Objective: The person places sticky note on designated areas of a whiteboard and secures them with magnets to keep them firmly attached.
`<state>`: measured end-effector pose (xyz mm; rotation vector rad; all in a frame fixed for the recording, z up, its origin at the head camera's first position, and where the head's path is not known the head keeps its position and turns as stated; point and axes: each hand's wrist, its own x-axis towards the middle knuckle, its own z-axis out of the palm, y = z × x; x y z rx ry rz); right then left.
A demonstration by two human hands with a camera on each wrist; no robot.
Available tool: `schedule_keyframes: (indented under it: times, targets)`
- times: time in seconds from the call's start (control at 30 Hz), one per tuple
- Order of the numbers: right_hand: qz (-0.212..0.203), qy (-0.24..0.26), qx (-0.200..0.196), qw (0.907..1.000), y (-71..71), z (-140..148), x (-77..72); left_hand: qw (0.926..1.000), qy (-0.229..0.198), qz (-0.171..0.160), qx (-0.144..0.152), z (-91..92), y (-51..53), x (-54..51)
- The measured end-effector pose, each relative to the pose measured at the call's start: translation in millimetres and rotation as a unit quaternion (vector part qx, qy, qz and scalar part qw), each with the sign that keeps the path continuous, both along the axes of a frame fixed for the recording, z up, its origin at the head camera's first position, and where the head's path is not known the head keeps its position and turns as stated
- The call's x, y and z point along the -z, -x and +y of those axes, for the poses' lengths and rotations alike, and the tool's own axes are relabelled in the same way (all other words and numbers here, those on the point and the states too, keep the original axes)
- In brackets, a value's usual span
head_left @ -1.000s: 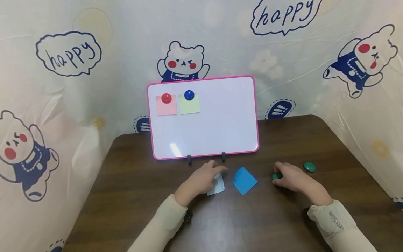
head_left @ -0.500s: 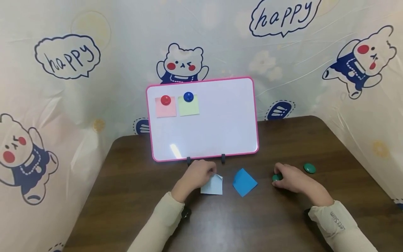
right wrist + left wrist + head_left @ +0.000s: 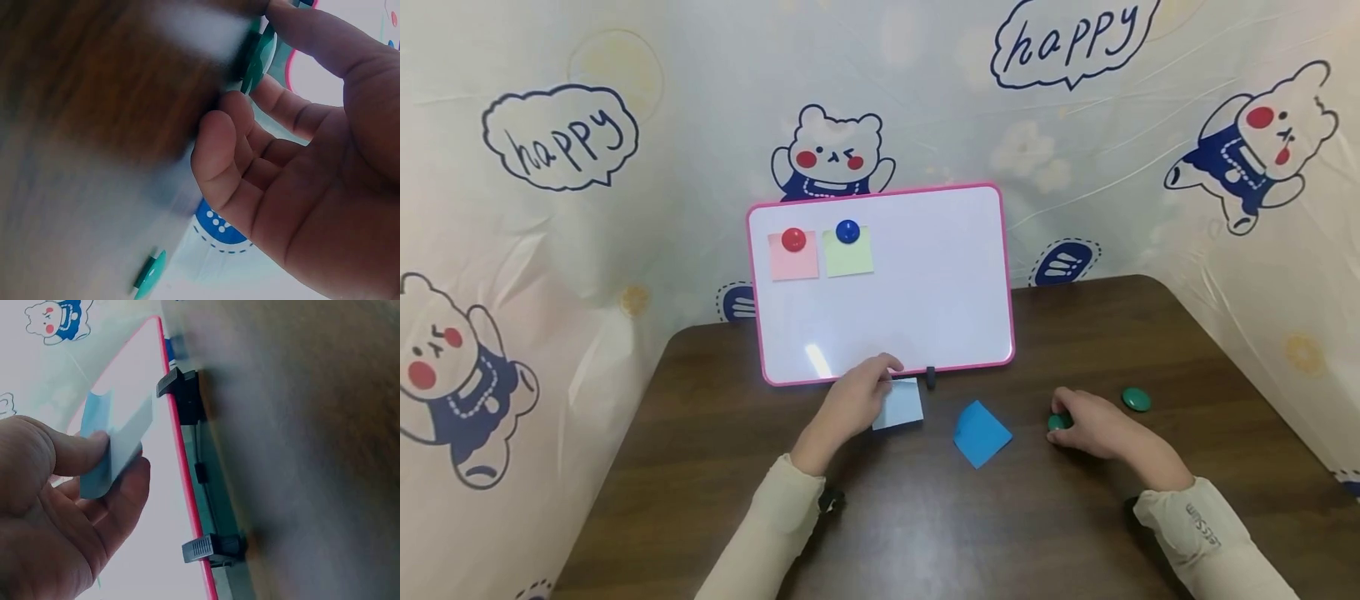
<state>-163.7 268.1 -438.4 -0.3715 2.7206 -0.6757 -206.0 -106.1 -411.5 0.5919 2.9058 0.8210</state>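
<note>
Between thumb and fingers, my left hand (image 3: pixel 850 402) pinches a pale blue sticky note (image 3: pixel 904 406). The note is raised off the table just before the whiteboard's lower edge, and it curves a little in the left wrist view. My right hand (image 3: pixel 1096 423) holds a round green magnet (image 3: pixel 1057 422) by its sides, low at the tabletop; in the right wrist view the magnet (image 3: pixel 259 62) sits between thumb and index finger. To the left of that hand lies a brighter blue sticky note (image 3: pixel 982 433). Another green magnet (image 3: pixel 1137 399) lies to its right.
A pink-framed whiteboard (image 3: pixel 940 283) leans upright at the back of the brown table (image 3: pixel 910 533), in black clips (image 3: pixel 212 548). On it, a red magnet (image 3: pixel 793 240) pins a pink note (image 3: pixel 793 265) and a blue magnet (image 3: pixel 847 231) pins a green note (image 3: pixel 848 260).
My left hand has taken hold of the pale blue note by its upper edge and lifted it off the table toward the whiteboard. My right hand has stayed at the green magnet.
</note>
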Motion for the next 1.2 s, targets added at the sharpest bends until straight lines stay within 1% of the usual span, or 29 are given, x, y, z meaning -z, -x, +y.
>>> schedule_keyframes:
  times: [0.07, 0.17, 0.23, 0.27, 0.3, 0.33, 0.43, 0.5, 0.53, 0.57, 0.67, 0.87, 0.97, 1.1, 1.2]
  targets:
    - [0.002, 0.001, -0.001, 1.0, -0.2, 0.0, -0.3, 1.0, -0.006, 0.002, -0.005, -1.5, 0.5, -1.2]
    - [0.003, 0.002, -0.001, 1.0, -0.4, 0.1, 0.1, 0.9991, -0.032, 0.008, -0.028, -3.0, 2.0, -2.5]
    - [0.004, 0.001, -0.002, 1.0, -0.2, 0.5, 0.7, 0.9961, -0.07, 0.015, -0.052, -3.7, 3.4, -2.7]
    - [0.004, 0.001, -0.001, 1.0, -0.1, 0.8, 1.1, 0.993, -0.095, 0.02, -0.068, -4.0, 4.4, -2.7]
    - [0.003, 0.0, -0.001, 1.0, 0.0, 1.1, 1.3, 0.9887, -0.122, 0.026, -0.083, -4.3, 5.3, -2.6]
    - [0.002, 0.0, 0.0, 1.0, 0.0, 1.2, 1.5, 0.9829, -0.153, 0.032, -0.098, -4.7, 6.1, -2.6]
    - [-0.001, 0.003, 0.001, 1.0, 0.0, 1.6, 1.9, 0.9604, -0.236, 0.053, -0.138, -5.8, 8.6, -3.4]
    - [-0.003, 0.004, 0.003, 1.0, -0.1, 1.7, 2.2, 0.9456, -0.278, 0.063, -0.156, -6.8, 10.4, -4.0]
    - [-0.003, 0.004, 0.003, 1.0, -0.2, 1.8, 2.4, 0.9394, -0.295, 0.066, -0.161, -7.2, 11.3, -4.1]
    - [-0.004, 0.003, 0.003, 1.0, -0.1, 1.9, 2.6, 0.9349, -0.306, 0.068, -0.166, -7.6, 12.1, -4.3]
    - [-0.004, 0.002, 0.002, 1.0, -0.1, 2.1, 2.6, 0.9269, -0.328, 0.067, -0.17, -8.7, 14.1, -3.6]
    - [0.001, 0.001, 0.003, 1.0, -0.4, 0.4, 0.9, 0.9206, -0.343, 0.062, -0.176, -10.0, 13.8, -6.0]
    - [0.002, -0.002, 0.005, 1.0, -1.2, -0.6, 0.1, 0.915, -0.35, 0.057, -0.194, -9.9, 14.0, -7.9]
    - [0.002, -0.009, 0.003, 1.0, -2.7, -0.2, -1.4, 0.9043, -0.363, 0.059, -0.218, -9.6, 15.1, -10.8]
    - [0.004, -0.011, 0.001, 0.9999, -3.5, 1.5, -2.8, 0.899, -0.371, 0.061, -0.224, -9.8, 15.7, -12.4]
